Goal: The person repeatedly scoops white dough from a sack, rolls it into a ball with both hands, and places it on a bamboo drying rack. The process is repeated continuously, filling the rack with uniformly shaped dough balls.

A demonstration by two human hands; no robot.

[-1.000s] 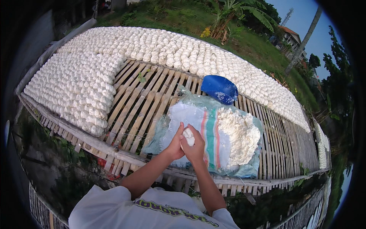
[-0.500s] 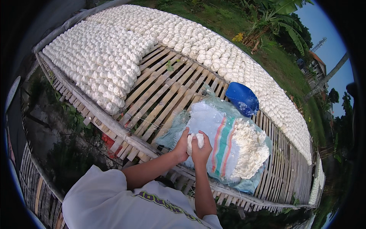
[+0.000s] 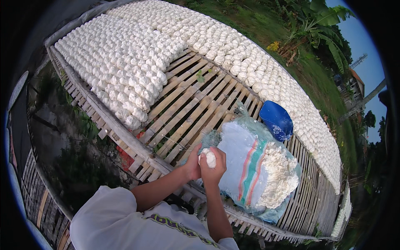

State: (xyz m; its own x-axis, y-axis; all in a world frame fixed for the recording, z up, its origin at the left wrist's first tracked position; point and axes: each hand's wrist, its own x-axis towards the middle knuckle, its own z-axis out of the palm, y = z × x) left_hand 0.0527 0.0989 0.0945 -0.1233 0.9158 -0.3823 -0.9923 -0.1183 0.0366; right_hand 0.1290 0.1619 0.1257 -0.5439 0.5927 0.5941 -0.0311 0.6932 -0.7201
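Both hands, left hand [image 3: 192,163] and right hand [image 3: 214,166], meet with forearms raised, fingers curled shut around one white lump [image 3: 209,158], seemingly pressing it; open sack [image 3: 254,171] just right.

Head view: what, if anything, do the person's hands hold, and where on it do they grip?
A white lump, cupped from both sides between the left hand and right hand.

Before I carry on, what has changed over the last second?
Mostly the view has swung. Both hands, left hand and right hand, stay cupped around the same white lump above the sack; nothing taken or released. The blue scoop and the rows of white lumps on the slatted rack lie as before.
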